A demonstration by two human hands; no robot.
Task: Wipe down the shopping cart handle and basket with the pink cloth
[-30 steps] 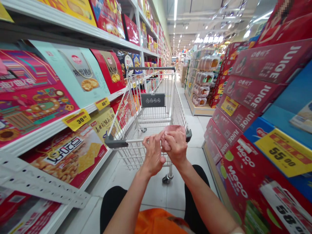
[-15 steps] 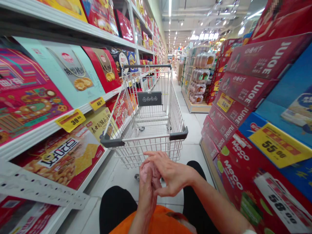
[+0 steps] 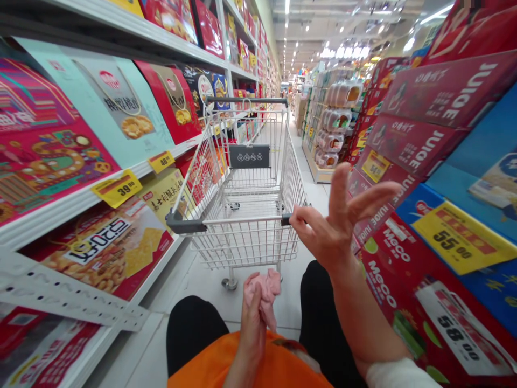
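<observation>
A crumpled pink cloth is gripped in my left hand, low in front of my orange clothing, with the thumb pressed on top. My right hand is raised to the right with its fingers spread and nothing in it. It appears beside the right end of the shopping cart's dark handle; whether it touches cannot be told. The wire shopping cart stands just ahead, its basket showing bare wire.
Shelves on the left hold boxed snacks and gift boxes above yellow price tags. On the right are stacked red juice cartons and drink boxes. A pallet display stands farther down the tiled aisle.
My right hand has left the pink cloth and moved up and to the right, fingers spreading. My left hand keeps the cloth, which now shows more fully.
</observation>
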